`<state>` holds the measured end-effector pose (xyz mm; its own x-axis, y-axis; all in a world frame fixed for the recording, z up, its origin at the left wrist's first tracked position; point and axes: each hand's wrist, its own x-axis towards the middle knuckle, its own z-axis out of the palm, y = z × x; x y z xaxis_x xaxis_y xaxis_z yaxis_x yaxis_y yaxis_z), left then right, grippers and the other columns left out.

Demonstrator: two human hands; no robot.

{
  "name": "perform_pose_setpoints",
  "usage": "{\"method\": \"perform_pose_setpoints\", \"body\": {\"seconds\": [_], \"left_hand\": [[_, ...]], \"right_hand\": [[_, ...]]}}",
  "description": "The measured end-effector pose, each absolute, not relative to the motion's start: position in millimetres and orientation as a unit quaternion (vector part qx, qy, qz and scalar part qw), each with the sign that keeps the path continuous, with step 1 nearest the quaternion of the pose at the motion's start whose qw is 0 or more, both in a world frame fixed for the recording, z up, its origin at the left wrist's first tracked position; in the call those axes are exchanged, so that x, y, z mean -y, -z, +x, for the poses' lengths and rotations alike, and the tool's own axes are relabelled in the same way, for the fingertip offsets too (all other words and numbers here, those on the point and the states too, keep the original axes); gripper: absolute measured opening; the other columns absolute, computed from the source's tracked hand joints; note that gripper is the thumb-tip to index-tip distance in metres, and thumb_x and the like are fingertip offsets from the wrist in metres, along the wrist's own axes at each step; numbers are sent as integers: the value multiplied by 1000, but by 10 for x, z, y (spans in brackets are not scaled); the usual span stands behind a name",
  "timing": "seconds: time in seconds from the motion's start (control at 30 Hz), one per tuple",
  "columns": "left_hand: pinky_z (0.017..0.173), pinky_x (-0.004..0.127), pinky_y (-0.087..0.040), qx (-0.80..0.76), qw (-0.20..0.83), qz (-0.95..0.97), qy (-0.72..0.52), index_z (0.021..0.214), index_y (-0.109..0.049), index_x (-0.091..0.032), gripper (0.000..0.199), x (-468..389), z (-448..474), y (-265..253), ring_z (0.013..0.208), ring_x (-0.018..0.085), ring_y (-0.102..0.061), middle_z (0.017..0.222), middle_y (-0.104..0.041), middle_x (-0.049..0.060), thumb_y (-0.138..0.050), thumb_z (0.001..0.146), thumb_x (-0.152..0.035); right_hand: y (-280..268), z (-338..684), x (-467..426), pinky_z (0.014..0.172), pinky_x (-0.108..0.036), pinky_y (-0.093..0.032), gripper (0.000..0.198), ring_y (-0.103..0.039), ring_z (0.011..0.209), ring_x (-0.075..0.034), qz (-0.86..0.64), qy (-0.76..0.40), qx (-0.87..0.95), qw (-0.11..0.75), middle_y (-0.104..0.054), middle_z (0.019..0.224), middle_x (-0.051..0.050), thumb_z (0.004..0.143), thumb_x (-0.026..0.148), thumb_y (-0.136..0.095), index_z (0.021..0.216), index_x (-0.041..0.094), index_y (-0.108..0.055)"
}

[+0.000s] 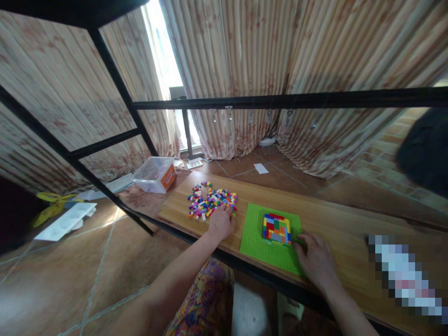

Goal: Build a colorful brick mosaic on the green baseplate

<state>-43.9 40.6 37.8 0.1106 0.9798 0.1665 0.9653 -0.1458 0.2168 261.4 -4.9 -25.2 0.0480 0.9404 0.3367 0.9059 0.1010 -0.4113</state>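
Observation:
A loose pile of small multicoloured toy bricks (pixel 210 200) is spread on the wooden tabletop. My left hand (pixel 221 224) is at the near right side of this pile, fingers curled down among the bricks; whatever the fingertips hold is hidden. Right of the pile lies a bright green studded baseplate (pixel 254 233). On it stands a low, roughly square build of coloured bricks (pixel 276 228), with red, blue, yellow, orange and grey pieces. My right hand (pixel 315 256) rests at the baseplate's right edge, close beside the build. Its thumb and fingers are bent together, and their contents are unclear.
A clear plastic box (pixel 154 173) with an orange label stands beyond the table's left end. A black metal bar (pixel 280 101) crosses above the far side. A blurred-out item (pixel 406 275) lies on the tabletop at right. Curtains (pixel 224 56) hang behind.

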Motion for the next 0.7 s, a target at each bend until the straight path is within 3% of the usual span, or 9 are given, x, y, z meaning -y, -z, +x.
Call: {"method": "perform_pose_setpoints", "body": {"seconds": [0.13,0.3,0.5,0.7], "left_hand": [[90,35,-48,-648,16,748,-141,91,-61,-17,9,-436,-437,-452,102,24,-59,103,-63,12,-53,86,-18],[87,34,-49,-600,52,770,-212,95,-58,-17,10,-264,-245,-661,95,22,-62,101,-63,10,-52,89,-21],[75,28,-47,-486,280,783,-268,92,-56,-19,8,294,191,-844,79,16,-64,84,-66,2,-50,90,-22],[74,26,-48,-440,466,685,-347,86,-58,-17,9,374,151,-819,78,15,-62,81,-65,2,-58,86,-26]], "right_hand": [[113,2600,86,93,-47,-46,37,-59,102,-31,-674,-53,653,340,-65,105,-17,86,43,-43,96,16,-65],[-213,2494,204,80,-42,-50,38,-65,86,-27,-675,-131,575,444,-69,96,-13,88,49,-46,98,17,-65],[-523,1966,450,68,-31,-48,34,-62,72,-18,-516,-377,611,467,-68,80,-3,88,48,-56,106,21,-65],[-526,1752,445,61,-26,-48,24,-59,64,-13,-445,-530,566,448,-65,75,1,86,45,-61,87,22,-67]]}}
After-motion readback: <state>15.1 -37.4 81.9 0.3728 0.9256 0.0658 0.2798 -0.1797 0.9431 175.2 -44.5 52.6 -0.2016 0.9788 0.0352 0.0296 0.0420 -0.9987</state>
